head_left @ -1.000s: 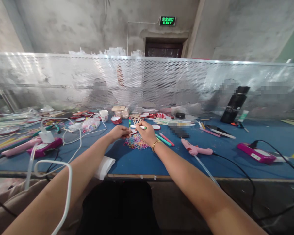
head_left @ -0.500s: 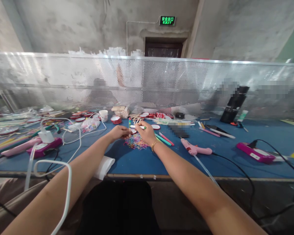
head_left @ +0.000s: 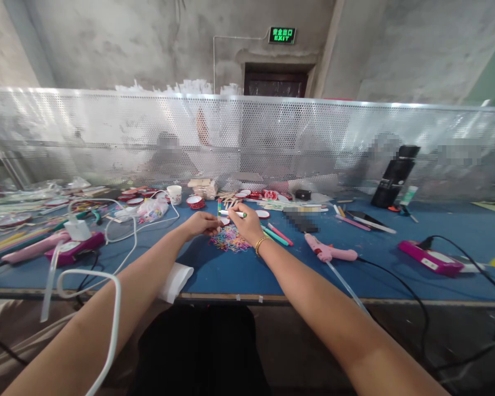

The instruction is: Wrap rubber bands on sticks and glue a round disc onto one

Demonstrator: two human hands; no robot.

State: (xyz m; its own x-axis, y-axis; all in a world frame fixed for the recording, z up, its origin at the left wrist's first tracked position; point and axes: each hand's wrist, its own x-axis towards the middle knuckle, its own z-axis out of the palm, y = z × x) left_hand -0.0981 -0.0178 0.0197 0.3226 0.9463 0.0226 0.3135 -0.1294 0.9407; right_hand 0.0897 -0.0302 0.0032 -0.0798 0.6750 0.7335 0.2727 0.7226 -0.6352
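Observation:
My left hand (head_left: 205, 225) pinches the lower end of a small upright stick (head_left: 219, 207) coloured green and red. My right hand (head_left: 247, 224) grips a white marker (head_left: 230, 213) with a green end, its tip pointing left at the stick. Beneath both hands lies a loose pile of colourful bands (head_left: 230, 240) on the blue table. Just right of my right hand are a teal pen (head_left: 277, 235) and a pink-red pen (head_left: 281, 234).
A pink glue gun (head_left: 328, 250) with a cable lies at right, near a purple power strip (head_left: 429, 258). Another purple strip (head_left: 74, 248) and white cable sit at left. A paper cup (head_left: 174, 194) and red-rimmed discs (head_left: 195, 202) stand behind; a perforated screen (head_left: 231, 143) borders the table.
The marker has shifted very slightly along the stick, and more red shows on the stick. Both hands stay nearly in place.

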